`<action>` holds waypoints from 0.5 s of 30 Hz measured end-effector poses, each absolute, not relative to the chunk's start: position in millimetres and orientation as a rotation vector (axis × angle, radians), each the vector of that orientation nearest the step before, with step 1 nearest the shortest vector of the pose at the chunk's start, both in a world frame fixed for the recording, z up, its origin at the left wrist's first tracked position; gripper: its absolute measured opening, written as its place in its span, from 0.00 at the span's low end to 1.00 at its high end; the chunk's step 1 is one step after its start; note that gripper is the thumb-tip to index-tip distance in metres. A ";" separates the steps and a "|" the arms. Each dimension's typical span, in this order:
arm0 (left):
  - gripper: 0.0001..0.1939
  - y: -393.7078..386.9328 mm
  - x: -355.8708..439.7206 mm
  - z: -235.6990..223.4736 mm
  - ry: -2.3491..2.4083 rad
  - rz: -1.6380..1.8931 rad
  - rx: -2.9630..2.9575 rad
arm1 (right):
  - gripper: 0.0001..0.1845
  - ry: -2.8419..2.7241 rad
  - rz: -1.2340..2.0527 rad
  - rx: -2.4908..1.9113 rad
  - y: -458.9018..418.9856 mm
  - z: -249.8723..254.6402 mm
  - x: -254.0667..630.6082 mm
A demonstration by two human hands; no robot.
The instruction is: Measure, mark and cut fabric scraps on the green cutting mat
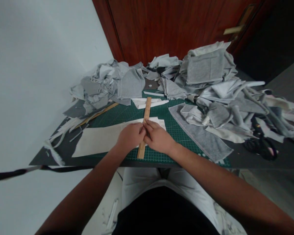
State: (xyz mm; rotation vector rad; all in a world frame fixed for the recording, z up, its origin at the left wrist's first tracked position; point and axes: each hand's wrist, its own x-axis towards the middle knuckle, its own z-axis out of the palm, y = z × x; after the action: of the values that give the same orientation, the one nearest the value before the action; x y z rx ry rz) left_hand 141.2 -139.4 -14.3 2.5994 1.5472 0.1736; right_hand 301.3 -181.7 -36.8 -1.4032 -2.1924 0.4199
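Note:
My left hand [130, 137] and my right hand [160, 137] meet over a wooden ruler [147, 107], with their fingertips together at its middle. The fingers of both hands are curled closed, and whatever they pinch is hidden between them. Under the hands and the ruler lies a long white piece of cloth [98, 139], spread flat from left to right. The ruler crosses this cloth from front to back. Beneath everything is a green cutting mat [161, 156] with a printed grid. Beyond the ruler's middle lie folded white scraps [137, 102].
Heaped grey and white fabric [131, 83] lines the back left; a taller pile [205, 68] stands back right. A grey piece [201, 133] lies on the mat's right. Black-handled scissors [262, 147] rest at the far right. A wooden strip [98, 114] lies left, near the wall.

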 end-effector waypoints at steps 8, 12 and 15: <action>0.35 -126.5 122.0 -40.2 1.042 0.417 2.693 | 0.49 -2.319 0.385 -1.373 -191.6 -42.4 309.7; 0.31 -134.8 121.6 -35.2 1.108 0.445 2.706 | 0.48 -2.395 0.359 -1.341 -199.8 -41.8 315.2; 0.29 -142.7 120.9 -31.0 1.063 0.435 2.733 | 0.47 -2.438 0.364 -1.310 -209.7 -40.2 318.6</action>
State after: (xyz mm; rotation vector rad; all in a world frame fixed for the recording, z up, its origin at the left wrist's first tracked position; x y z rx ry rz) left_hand 120.9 -142.7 -31.0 2.7326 1.0628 0.4352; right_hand 318.6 -209.7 -40.2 -1.3102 -2.4381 0.3638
